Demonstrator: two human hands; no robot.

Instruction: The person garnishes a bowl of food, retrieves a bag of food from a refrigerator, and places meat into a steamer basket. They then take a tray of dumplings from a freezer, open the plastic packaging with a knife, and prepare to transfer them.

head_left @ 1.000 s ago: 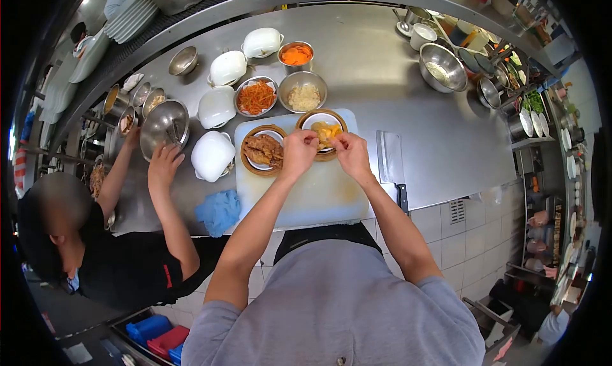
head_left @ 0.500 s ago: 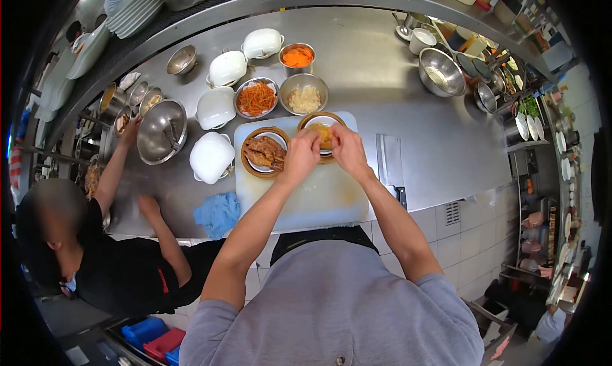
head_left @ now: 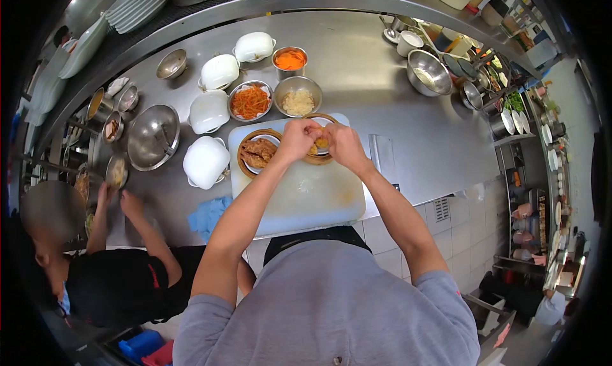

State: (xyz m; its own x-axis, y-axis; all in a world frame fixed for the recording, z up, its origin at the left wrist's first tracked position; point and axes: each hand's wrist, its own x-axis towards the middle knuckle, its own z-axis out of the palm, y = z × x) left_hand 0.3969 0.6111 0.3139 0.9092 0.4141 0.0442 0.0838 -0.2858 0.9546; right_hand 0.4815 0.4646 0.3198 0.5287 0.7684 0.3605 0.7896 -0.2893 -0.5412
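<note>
Left hand (head_left: 301,140): grip pinched closed | right hand (head_left: 344,147): grip unclear, cannot tell | over round basket (head_left: 318,161)

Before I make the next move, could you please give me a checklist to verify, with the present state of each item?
1. Left basket, with browned pieces, rests on the cutting board: ok.
2. Left hand and right hand are over the right basket: ok.
3. Fingers grip the yellow food firmly: cannot tell, the hands partly hide it.
4. Cleaver has its handle uncovered: not ok, the right forearm seems to cover most of it.
5. Co-worker's hands are apart from yours: ok.
</note>
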